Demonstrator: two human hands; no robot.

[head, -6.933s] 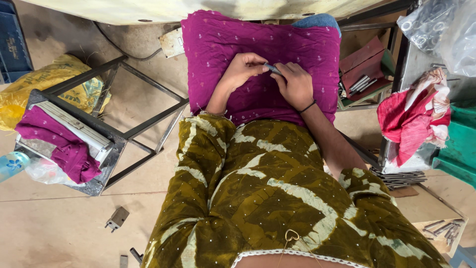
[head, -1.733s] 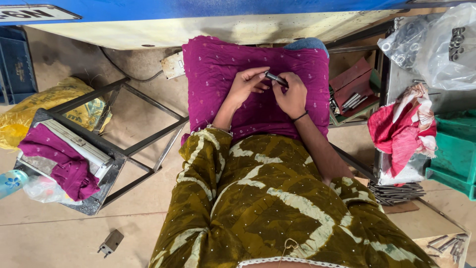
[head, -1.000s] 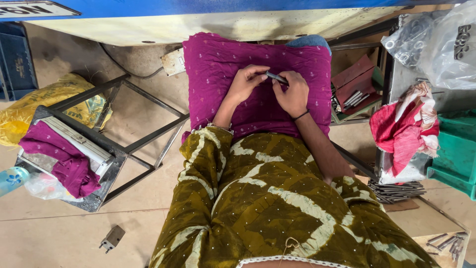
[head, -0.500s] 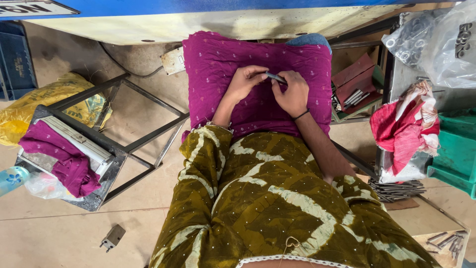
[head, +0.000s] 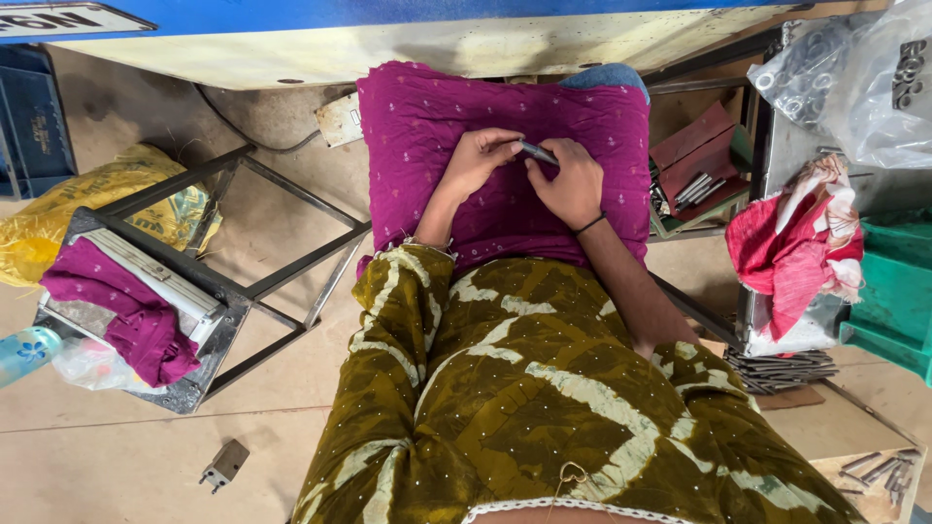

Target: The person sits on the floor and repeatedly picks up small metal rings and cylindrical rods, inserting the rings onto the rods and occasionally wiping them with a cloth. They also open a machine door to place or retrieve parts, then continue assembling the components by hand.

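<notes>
- A small dark metal rod (head: 536,151) lies between the 2 hands, over the magenta cloth (head: 417,126) that covers the person's lap.
- Its long axis runs from upper left to lower right in the head view, slightly tilted, spanning the gap from one hand to the other.
- The left hand (head: 481,160) meets the rod at its upper-left end; the fingers (head: 505,146) are curled and pinched on that tip.
- The right hand (head: 568,184) meets it at the lower-right end, fingers (head: 549,167) bent in and closed around the rod there; a dark band sits at that wrist.
- Neither hand is clearly nearer: each touches its own end, so the rod lies straight ahead of both sets of fingertips, with only its middle showing.
- Whether the rod is 1 piece or 2 being joined is too small to tell.
- To the person's right, an open maroon box (head: 704,175) holds more slim metal rods; further out, a red cloth (head: 791,243) drapes over a metal tray.
- To the left, a black metal frame (head: 243,281) stands on the floor, with a yellow bag (head: 87,209) beside it.
- A small metal bracket (head: 225,464) lies on the floor, well apart from both hands.
</notes>
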